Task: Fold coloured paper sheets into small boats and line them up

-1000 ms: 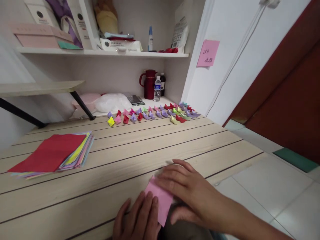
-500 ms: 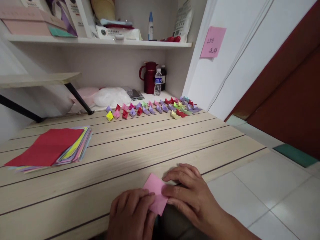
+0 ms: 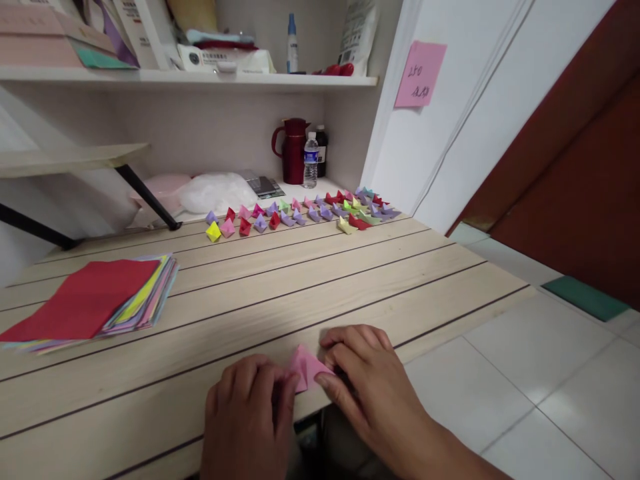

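A small folded pink paper (image 3: 305,365) rests at the near edge of the wooden table (image 3: 280,287). My left hand (image 3: 247,417) pinches its left side with curled fingers. My right hand (image 3: 365,383) presses and grips its right side, fingers bent over the fold. Both hands touch the paper; most of it is hidden between the fingertips.
A stack of coloured paper sheets with a red top sheet (image 3: 87,303) lies at the left. Rows of small folded paper pieces (image 3: 300,217) sit at the table's back. Behind them stand a red jug (image 3: 293,151) and a water bottle (image 3: 311,169). Tiled floor (image 3: 525,373) lies to the right.
The pink paper went from a flat square to a smaller raised fold. Both hands closed in on it and drew slightly left toward the table edge.
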A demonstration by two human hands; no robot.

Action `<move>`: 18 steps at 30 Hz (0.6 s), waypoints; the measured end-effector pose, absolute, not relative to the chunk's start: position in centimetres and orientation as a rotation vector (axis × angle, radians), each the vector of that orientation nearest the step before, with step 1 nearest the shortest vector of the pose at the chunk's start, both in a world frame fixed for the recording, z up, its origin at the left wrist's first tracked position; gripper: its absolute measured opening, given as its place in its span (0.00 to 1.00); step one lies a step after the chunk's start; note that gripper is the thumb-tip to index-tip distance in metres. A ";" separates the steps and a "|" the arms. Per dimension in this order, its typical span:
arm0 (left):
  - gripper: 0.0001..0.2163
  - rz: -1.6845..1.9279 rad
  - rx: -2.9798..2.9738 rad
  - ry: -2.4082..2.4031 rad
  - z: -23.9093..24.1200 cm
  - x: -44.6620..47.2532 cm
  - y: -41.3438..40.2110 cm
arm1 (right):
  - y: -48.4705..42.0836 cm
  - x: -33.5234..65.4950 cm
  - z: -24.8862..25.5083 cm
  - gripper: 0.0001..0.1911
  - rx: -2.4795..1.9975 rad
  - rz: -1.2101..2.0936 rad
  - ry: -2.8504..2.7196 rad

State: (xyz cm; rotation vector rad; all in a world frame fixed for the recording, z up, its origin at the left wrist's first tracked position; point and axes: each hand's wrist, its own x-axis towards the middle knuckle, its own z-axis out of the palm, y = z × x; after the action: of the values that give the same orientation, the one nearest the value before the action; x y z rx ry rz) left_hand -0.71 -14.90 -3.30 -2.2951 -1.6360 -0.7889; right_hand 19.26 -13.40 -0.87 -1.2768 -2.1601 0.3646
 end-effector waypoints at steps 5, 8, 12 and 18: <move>0.07 -0.649 -2.194 -1.677 -3.3 -0.1 -15.0 | -13.1 18.7 -1.3 0.04 -1.335 0.236 -2.138; 0.07 -0.630 -2.148 -1.721 -3.5 0.2 -15.1 | -13.0 18.4 -1.7 0.04 -1.355 0.173 -2.149; 0.07 -0.620 -2.116 -1.744 -3.8 0.0 -15.2 | -12.8 18.3 -1.9 0.03 -1.390 0.154 -2.137; 0.10 -0.772 -1.958 -1.658 -3.8 -0.7 -15.9 | -12.5 18.1 -1.6 0.09 -1.374 0.181 -2.151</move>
State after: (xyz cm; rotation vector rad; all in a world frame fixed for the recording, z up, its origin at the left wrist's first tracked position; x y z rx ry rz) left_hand -0.70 -15.86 -3.81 -1.9584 -1.6582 -0.7721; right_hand 18.14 -12.46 -1.65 -1.3740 -2.1507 0.1813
